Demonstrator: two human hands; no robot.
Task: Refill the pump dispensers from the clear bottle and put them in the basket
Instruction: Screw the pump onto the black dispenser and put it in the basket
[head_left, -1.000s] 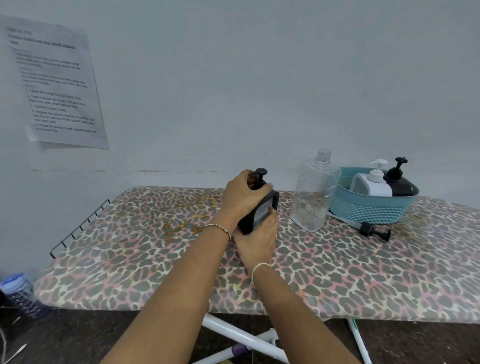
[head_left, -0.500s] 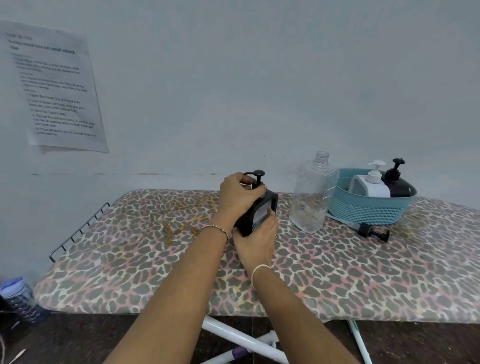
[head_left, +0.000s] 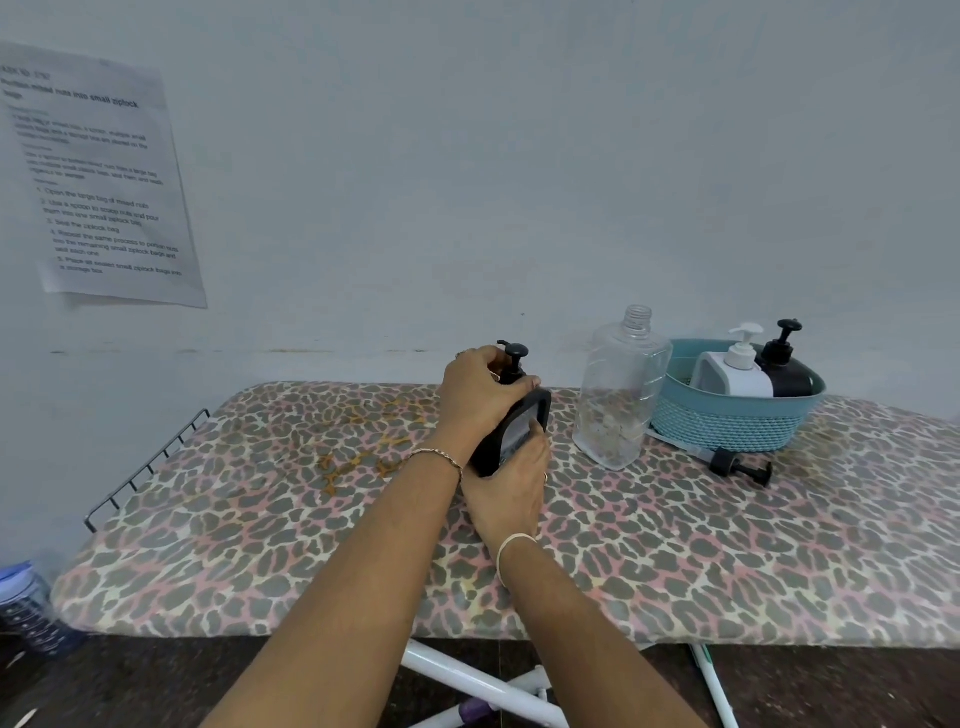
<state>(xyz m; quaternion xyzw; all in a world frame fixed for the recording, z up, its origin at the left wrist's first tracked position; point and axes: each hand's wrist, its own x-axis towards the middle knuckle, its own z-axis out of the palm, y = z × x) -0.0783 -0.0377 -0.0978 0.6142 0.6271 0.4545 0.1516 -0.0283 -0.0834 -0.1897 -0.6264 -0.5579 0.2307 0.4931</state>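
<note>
**Both hands on the black dispenser**

The left hand (head_left: 480, 392) curls over the black dispenser (head_left: 511, 434) at its pump neck; the right hand (head_left: 511, 486) clamps its lower body. Left of the clear bottle (head_left: 621, 395), the dispenser tilts, its base hidden by fingers.

A plain pale blue-grey wall (head_left: 467, 156) fills the back of the room, evenly lit, with a faint stained line running along it low down. A printed sheet of paper (head_left: 104, 182) hangs on it at the left. In front stands an ironing board (head_left: 727, 561) with a leopard-print cover, a wire rack (head_left: 145, 467) at its left end, and white legs (head_left: 467, 680) over a dark speckled floor (head_left: 156, 675).
</note>
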